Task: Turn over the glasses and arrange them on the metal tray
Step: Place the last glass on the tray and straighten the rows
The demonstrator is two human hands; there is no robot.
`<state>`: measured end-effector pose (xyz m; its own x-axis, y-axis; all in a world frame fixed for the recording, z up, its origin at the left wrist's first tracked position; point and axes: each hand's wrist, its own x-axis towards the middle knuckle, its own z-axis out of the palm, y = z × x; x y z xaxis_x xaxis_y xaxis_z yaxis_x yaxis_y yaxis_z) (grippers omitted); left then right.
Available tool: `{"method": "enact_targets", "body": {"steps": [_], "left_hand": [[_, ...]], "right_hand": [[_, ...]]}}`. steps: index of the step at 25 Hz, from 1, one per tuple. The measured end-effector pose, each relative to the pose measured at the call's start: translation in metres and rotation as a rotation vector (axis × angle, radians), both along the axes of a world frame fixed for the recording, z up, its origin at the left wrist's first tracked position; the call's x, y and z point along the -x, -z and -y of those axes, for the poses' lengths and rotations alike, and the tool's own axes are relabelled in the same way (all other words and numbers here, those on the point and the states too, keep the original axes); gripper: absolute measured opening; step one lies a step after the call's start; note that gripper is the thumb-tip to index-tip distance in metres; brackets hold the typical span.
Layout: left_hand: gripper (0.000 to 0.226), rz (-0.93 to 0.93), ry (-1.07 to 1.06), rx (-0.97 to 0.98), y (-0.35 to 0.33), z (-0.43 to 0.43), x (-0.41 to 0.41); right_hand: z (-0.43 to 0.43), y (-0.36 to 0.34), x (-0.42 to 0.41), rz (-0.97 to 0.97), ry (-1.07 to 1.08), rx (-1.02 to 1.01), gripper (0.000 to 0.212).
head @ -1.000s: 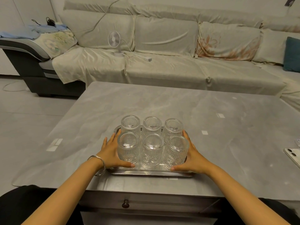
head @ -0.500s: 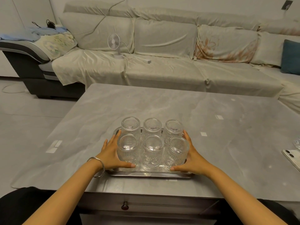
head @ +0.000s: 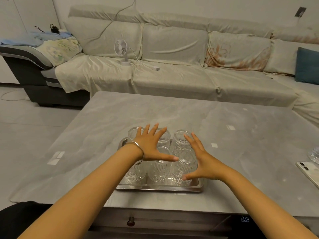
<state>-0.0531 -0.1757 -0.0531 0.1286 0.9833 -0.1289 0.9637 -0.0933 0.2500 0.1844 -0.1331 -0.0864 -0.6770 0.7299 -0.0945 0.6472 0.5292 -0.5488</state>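
head view, glasses [head: 159,169] on metal tray [head: 160,186], hands [head: 151,144] spread above

Legible text, labels, brands, numbers: none found. One mark only: a small pale blue scribble [head: 245,219] on the dark surface under the near edge of the grey marble-patterned table [head: 172,114], lower right; its characters cannot be made out. The white smartphone [head: 309,171] at the right table edge shows its back with no readable brand. The small white rectangular patches [head: 230,127] on the tabletop carry no visible print.
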Motion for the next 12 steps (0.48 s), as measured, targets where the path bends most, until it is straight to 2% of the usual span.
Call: {"method": "enact_targets", "body": {"steps": [4, 12], "left_hand": [[0.112, -0.14, -0.003, 0.046, 0.009, -0.012, 0.002], [0.116, -0.056, 0.005, 0.003, 0.021, -0.008, 0.005]], "right_hand": [[-0.003, 0.0, 0.0, 0.053, -0.013, -0.049, 0.131], [-0.002, -0.003, 0.003, 0.04, 0.002, -0.047, 0.128]]}}
